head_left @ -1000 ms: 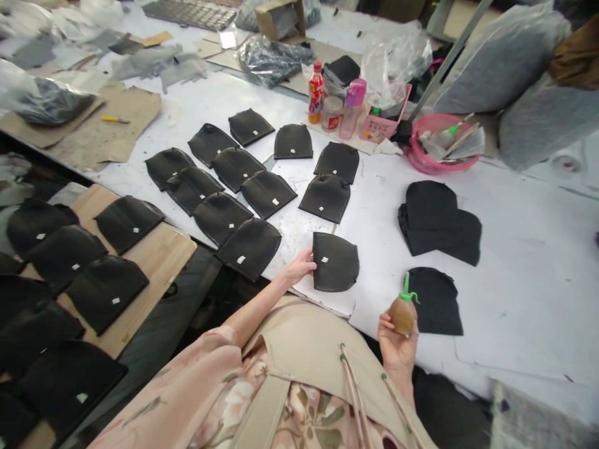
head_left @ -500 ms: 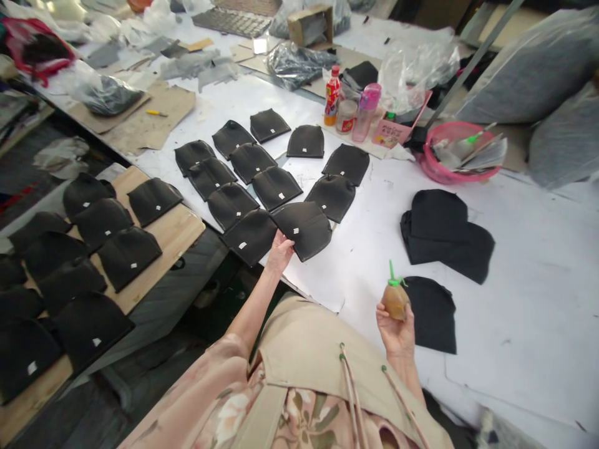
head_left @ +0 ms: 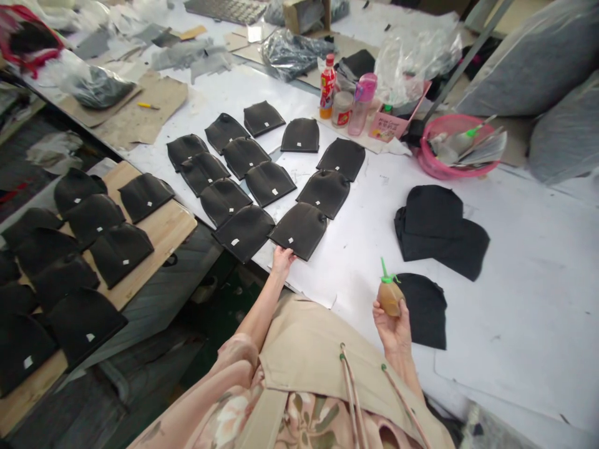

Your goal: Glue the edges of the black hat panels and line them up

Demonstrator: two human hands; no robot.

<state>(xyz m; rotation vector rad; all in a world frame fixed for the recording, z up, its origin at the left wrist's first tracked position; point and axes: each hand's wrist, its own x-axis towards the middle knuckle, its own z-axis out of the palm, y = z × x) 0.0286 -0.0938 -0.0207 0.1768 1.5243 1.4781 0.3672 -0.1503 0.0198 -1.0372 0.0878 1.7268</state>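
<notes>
My left hand [head_left: 282, 260] pinches the near edge of a black curved-top panel [head_left: 302, 227] with a small white tag. This panel lies at the front of a column of similar panels on the white table, its far edge touching the black panel [head_left: 324, 193] behind it. In my right hand [head_left: 393, 324] is a squeeze bottle [head_left: 390, 297] of brown liquid with a green nozzle, held upright above the table. Just behind the bottle lies a single flat black fabric piece [head_left: 423, 312]. Farther back, several more black fabric pieces [head_left: 442, 231] overlap in a pile.
Tagged black panels also cover a wooden board [head_left: 173, 227] on the left. A pink basin [head_left: 461, 169] holds another bottle and papers. Beside it stand a drink bottle [head_left: 327, 87], a jar [head_left: 342, 110] and a pink tumbler [head_left: 362, 105]. A yellow cutter [head_left: 148, 106] rests on cardboard.
The panel in my left hand has come down flat at the column's front, with my fingers now at its near edge. My right hand still holds the bottle. The view has shifted slightly.
</notes>
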